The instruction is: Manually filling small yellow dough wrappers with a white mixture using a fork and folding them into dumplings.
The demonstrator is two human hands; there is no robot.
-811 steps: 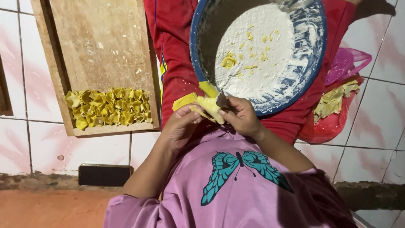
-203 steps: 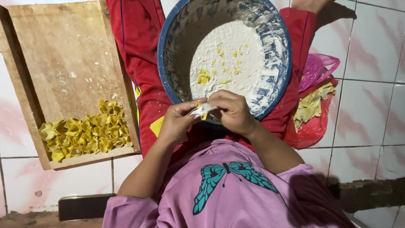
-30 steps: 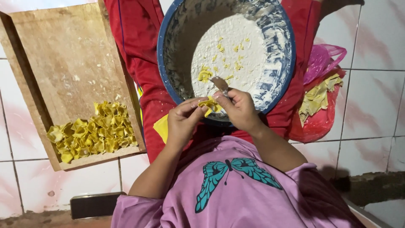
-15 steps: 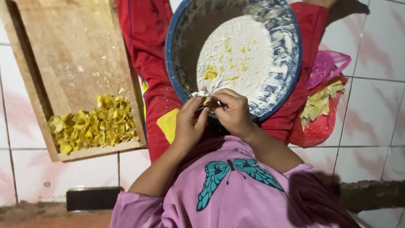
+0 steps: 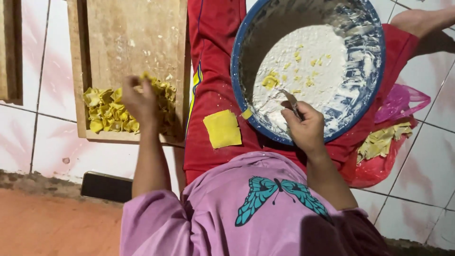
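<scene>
Left hand (image 5: 137, 97) hovers over the pile of folded yellow dumplings (image 5: 111, 111) at the near end of the wooden board (image 5: 137, 38), fingers curled; whether it pinches one, cannot tell. Far half of the board is bare. Right hand (image 5: 305, 128) grips a spoon (image 5: 290, 100) at the near rim of the blue basin (image 5: 379, 61). Yellow wrapper square (image 5: 222, 129) lies on the red lap, just beside the basin.

A home floor serves as a cooking spot: white floor tiles (image 5: 52, 99) fill the left and right of the frame, a wooden board (image 5: 137, 38) with folded yellow dumplings (image 5: 113, 111) lies upper left, and a blue-rimmed bowl (image 5: 374, 71) of white filling sits upper right.
</scene>
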